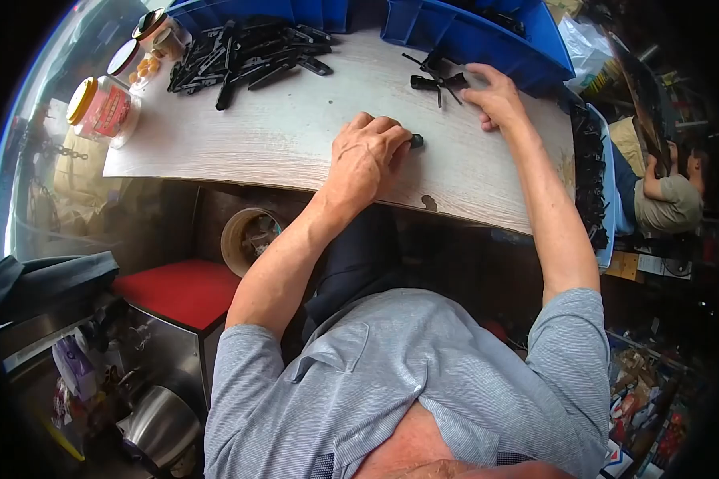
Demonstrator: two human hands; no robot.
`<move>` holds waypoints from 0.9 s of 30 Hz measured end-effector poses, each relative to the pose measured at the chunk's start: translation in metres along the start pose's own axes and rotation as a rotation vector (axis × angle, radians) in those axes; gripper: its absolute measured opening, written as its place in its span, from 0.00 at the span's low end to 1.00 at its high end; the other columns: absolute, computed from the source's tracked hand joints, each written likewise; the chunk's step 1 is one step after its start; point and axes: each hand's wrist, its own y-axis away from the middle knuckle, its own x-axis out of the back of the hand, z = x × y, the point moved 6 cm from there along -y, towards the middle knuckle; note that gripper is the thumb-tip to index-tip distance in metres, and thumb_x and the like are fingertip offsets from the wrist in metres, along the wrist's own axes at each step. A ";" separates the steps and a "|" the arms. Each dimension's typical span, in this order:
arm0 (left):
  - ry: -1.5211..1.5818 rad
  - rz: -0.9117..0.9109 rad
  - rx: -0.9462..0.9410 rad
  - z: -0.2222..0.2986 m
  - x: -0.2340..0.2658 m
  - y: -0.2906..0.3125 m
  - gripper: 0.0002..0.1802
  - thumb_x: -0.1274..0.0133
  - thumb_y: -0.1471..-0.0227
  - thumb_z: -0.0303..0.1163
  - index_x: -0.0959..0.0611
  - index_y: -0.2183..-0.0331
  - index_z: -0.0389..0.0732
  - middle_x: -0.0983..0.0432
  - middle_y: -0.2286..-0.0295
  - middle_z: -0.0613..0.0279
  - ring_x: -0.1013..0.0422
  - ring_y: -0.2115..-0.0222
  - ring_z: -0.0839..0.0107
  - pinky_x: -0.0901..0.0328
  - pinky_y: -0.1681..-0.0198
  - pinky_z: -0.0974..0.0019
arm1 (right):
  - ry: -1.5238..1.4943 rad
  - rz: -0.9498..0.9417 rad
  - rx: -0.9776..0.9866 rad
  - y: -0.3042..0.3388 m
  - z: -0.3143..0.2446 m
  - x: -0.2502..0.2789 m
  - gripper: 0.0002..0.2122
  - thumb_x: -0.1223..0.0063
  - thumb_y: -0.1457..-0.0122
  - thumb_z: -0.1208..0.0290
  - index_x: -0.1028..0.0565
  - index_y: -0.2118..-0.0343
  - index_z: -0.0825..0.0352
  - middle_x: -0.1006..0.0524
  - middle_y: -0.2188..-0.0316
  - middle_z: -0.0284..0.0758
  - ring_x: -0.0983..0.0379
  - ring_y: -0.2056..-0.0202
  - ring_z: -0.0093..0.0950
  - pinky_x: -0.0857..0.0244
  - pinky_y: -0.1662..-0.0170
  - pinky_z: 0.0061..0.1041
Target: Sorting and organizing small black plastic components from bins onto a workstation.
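Observation:
My left hand (363, 153) rests low over the white wood-grain table (256, 132), its fingers curled closed round a small black part. Only the dark rounded end of that black part (416, 141) sticks out past the fingertips; the rest is hidden. Farther right, my right hand (495, 97) reaches toward a few loose black parts (435, 81), some of them thin and rod-like. Its thumb and forefinger are apart beside the right end of these pieces. Whether they touch it, I cannot tell.
A heap of long black parts (240, 56) lies at the back left, beside jars with lids (104, 110). Blue bins (479, 40) line the far edge. More black parts (589, 172) fill a tray at right. Below stands a bucket (236, 243). Another person (669, 195) sits far right.

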 end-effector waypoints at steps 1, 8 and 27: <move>0.012 0.009 -0.002 -0.002 0.001 0.001 0.07 0.41 0.55 0.26 0.15 0.69 0.44 0.20 0.67 0.65 0.28 0.67 0.63 0.32 0.61 0.64 | 0.018 -0.052 0.017 0.001 -0.006 -0.004 0.24 0.39 0.50 0.69 0.28 0.47 0.60 0.33 0.86 0.27 0.40 0.89 0.18 0.41 0.89 0.21; 0.044 -0.002 -0.014 0.001 -0.002 0.000 0.09 0.40 0.55 0.26 0.16 0.67 0.43 0.21 0.67 0.64 0.29 0.68 0.62 0.32 0.63 0.64 | 0.113 -0.103 0.039 0.003 -0.002 -0.002 0.21 0.38 0.49 0.65 0.25 0.51 0.61 0.34 0.87 0.26 0.40 0.89 0.17 0.41 0.88 0.20; -0.222 0.117 -0.295 0.036 0.036 -0.009 0.20 0.37 0.59 0.29 0.19 0.59 0.44 0.36 0.47 0.55 0.43 0.43 0.49 0.39 0.48 0.51 | -0.513 -0.690 -0.038 0.108 -0.033 -0.054 0.14 0.42 0.45 0.56 0.27 0.70 0.64 0.38 0.91 0.24 0.41 0.90 0.17 0.29 0.81 0.28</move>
